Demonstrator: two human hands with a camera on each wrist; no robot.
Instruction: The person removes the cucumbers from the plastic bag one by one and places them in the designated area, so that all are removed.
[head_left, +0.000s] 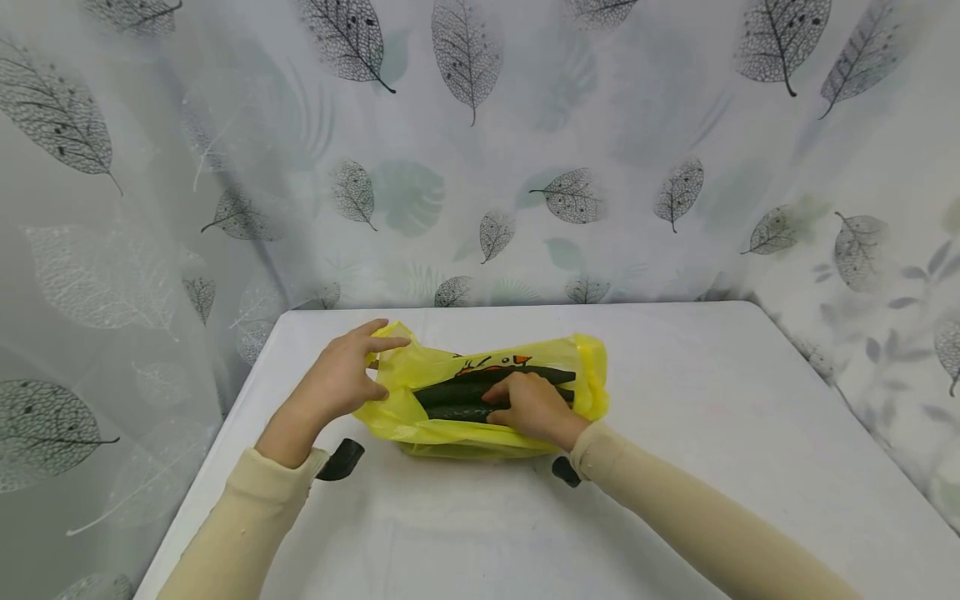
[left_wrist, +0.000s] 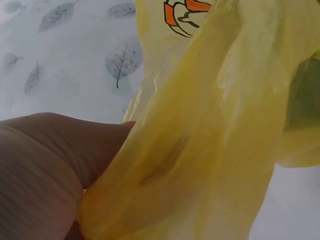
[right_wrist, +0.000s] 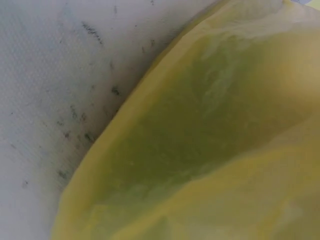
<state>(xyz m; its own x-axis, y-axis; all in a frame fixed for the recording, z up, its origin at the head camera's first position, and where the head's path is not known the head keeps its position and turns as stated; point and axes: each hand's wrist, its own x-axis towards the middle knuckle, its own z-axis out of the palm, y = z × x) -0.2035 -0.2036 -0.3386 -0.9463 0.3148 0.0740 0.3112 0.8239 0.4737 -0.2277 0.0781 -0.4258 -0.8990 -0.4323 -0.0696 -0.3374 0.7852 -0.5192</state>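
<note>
Hands are bare, left hand point(head_left: 337, 372) and right hand point(head_left: 538, 406). Long plain sleeves, same pale cream-beige on both: left sleeve point(head_left: 236, 525), right sleeve point(head_left: 697, 508). Fabric looks soft and matte, close-fitting along the forearm. Left cuff point(head_left: 273, 477) is thick and bunched, with soft creases; right cuff point(head_left: 595, 450) gathers into similar wrinkles. One small black piece shows at each wrist: left black piece point(head_left: 342, 461) is curved and stubby, right black piece point(head_left: 566, 472) is a shorter rounded stub. Their attachment is hidden.
</note>
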